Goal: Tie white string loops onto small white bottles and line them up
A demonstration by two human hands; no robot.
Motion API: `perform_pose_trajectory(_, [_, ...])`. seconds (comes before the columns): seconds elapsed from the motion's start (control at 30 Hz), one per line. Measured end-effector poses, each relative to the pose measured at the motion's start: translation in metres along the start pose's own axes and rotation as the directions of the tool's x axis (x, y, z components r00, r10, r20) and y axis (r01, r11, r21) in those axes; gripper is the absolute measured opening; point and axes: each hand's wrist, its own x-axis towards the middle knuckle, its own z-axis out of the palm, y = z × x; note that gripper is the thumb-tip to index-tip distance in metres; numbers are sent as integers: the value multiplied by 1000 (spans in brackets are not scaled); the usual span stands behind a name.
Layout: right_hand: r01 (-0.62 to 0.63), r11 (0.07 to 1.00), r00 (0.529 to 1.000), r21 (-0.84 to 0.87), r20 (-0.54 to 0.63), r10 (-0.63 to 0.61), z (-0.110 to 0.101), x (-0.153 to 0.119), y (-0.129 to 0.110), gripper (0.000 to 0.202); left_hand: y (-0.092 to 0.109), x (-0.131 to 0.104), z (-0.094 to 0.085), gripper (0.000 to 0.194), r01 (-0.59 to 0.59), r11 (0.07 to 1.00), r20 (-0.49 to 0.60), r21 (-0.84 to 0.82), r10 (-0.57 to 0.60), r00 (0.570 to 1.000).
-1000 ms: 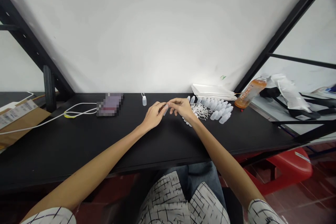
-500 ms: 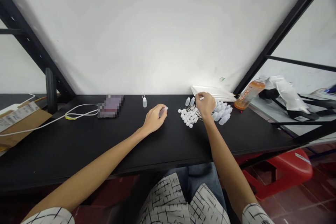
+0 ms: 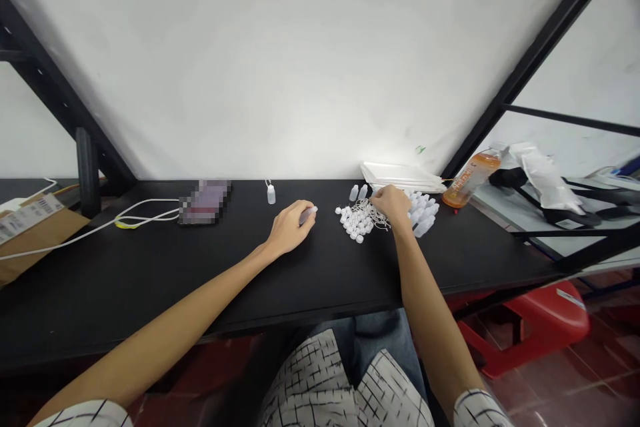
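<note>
We note our left hand point(image 3: 289, 228) resting on the black worktop point(image 3: 150, 267), fingers curled around a small translucent vial point(image 3: 307, 214) whose tip pokes out toward the right. Hand closed on it, vial lying nearly flat just above the worktop surface.

Our right hand point(image 3: 393, 205) sits further right, well apart from the left, fingers drawn together over a tangle of thin white loops point(image 3: 373, 215). Whether it pinches one of them we cannot tell; the fingertips are too small to read.

Just left of that tangle: a cluster of small white caps point(image 3: 351, 223) on the worktop. Just right of the hand: a pile of empty vials point(image 3: 423, 212) lying on their sides, touching one another. Two more vials point(image 3: 359, 192) stand behind the caps.

One lone capped vial point(image 3: 271, 193) stands upright near the wall, behind the left hand.

Further back on the right: a flat white stack of bags point(image 3: 403, 176) against the wall, and an orange drink bottle point(image 3: 469, 178) tilted beside it.

Left side: a white cable point(image 3: 100, 229) running across the worktop, and a cardboard box point(image 3: 30, 230) at the edge.
</note>
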Motion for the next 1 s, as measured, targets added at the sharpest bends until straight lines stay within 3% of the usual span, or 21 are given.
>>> perform_pose_trajectory(0.2, [21,998,1000,55,3,-21,0,0,3,15,0,0,-1,19,5,1000,-11,10,-5,1000])
perform_pose_trajectory(0.37, [17,976,994,219,99,-39,-7,2,8,15,0,0,-2,19,5,1000,-12,17,-5,1000])
perform_pose_trajectory(0.63, [-38,958,996,285,-64,59,-6,5,12,24,-1,0,-2,22,1,1000,18,3,-1,1000])
perform_pose_trajectory(0.77, [15,875,996,483,-87,31,-2,7,11,26,-2,1,-1,25,5,994,35,-107,-1,999])
perform_pose_trajectory(0.83, [88,778,996,623,-69,-57,0,6,6,25,-2,3,0,29,82,945,101,-316,-52,994])
perform_pose_trajectory(0.9, [137,679,987,721,-40,-156,3,3,-2,26,-1,5,0,34,210,809,215,-549,-106,971])
perform_pose_trajectory(1.0, [149,603,963,784,23,-268,6,-8,-19,27,-1,8,-1,37,336,626,326,-704,-135,936])
